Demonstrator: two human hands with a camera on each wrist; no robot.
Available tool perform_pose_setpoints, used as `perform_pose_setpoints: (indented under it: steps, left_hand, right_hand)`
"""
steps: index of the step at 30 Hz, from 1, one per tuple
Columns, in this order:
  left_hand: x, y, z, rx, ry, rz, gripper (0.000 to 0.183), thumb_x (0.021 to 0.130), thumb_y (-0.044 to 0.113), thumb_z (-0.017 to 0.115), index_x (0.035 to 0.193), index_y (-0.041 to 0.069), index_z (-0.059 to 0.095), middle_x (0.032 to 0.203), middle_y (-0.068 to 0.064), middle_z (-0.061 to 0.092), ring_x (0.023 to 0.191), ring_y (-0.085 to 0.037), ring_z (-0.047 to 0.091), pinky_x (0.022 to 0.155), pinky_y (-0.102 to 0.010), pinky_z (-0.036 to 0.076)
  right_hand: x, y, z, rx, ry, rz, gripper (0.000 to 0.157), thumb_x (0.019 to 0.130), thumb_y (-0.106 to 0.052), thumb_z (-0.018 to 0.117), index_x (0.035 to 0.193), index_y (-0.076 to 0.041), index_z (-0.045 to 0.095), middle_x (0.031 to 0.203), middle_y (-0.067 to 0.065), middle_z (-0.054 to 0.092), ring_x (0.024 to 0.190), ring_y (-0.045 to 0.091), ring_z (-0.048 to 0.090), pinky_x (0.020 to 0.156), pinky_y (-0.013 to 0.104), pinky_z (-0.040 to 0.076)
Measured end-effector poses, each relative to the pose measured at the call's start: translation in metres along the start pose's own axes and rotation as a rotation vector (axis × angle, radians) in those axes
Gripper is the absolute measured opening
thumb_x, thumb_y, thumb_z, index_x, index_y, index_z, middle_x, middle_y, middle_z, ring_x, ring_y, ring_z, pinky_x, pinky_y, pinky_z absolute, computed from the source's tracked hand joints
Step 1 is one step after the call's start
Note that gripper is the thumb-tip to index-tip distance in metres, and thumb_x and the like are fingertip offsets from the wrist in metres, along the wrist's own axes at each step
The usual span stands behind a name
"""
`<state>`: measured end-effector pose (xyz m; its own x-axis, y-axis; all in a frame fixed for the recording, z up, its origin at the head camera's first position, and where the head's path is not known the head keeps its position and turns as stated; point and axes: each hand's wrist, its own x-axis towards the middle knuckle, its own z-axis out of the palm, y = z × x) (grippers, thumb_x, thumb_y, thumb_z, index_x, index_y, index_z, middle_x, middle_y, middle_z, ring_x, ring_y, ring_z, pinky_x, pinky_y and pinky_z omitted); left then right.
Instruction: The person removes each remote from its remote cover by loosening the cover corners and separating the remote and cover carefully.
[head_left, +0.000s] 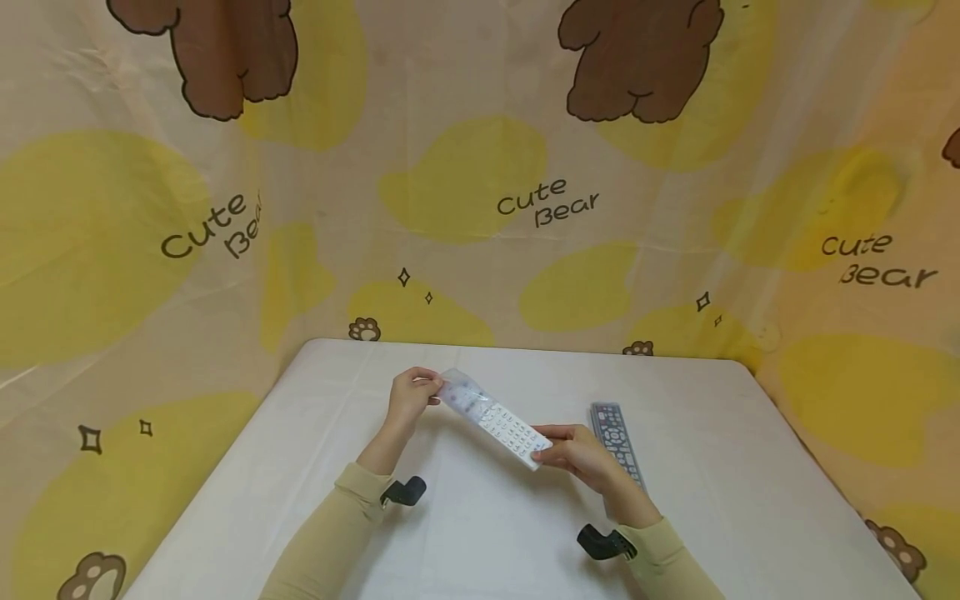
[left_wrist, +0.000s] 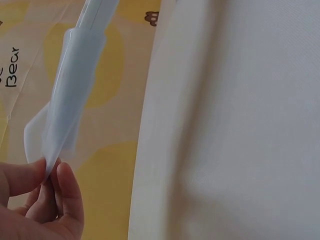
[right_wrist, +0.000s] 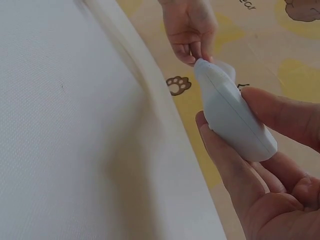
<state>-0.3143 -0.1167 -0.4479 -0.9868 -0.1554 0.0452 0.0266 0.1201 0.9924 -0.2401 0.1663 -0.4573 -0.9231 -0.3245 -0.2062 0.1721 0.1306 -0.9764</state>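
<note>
A white remote control (head_left: 513,433) is held above the table, slanting down to the right, its far half inside a translucent plastic sleeve (head_left: 467,395). My left hand (head_left: 414,395) pinches the loose end of that sleeve between thumb and fingers; in the left wrist view the sleeve (left_wrist: 75,85) narrows to a fold at the fingertips. The bare lower end of the remote is gripped by my right hand (head_left: 581,454), thumb on one side and fingers on the other, as the right wrist view shows with the remote's (right_wrist: 232,115) edge seam facing the camera.
A grey remote control (head_left: 617,442) with dark buttons lies on the white table (head_left: 465,533), partly behind my right hand. Patterned cloth (head_left: 465,183) hangs behind the table and along both sides. A black wrist camera (head_left: 405,492) sits on the left cuff.
</note>
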Motion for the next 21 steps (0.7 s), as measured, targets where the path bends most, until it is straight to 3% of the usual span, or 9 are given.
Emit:
perform_pose_setpoints:
  steps: [21]
  left_hand:
    - [0.0008,0.0010,-0.0025,-0.013,0.006,-0.034,0.012,0.087,0.000,0.062,0.098,-0.006,0.062,0.085,-0.017,0.069,0.061,-0.011,0.061,0.060,-0.023,0.055]
  right_hand:
    - [-0.0025,-0.0008,0.0006,-0.012,0.013,0.014,0.054,0.078,-0.007,0.073,0.128,0.006,0.054,0.118,0.013,0.064,0.094,0.016,0.063,0.082,0.029,0.056]
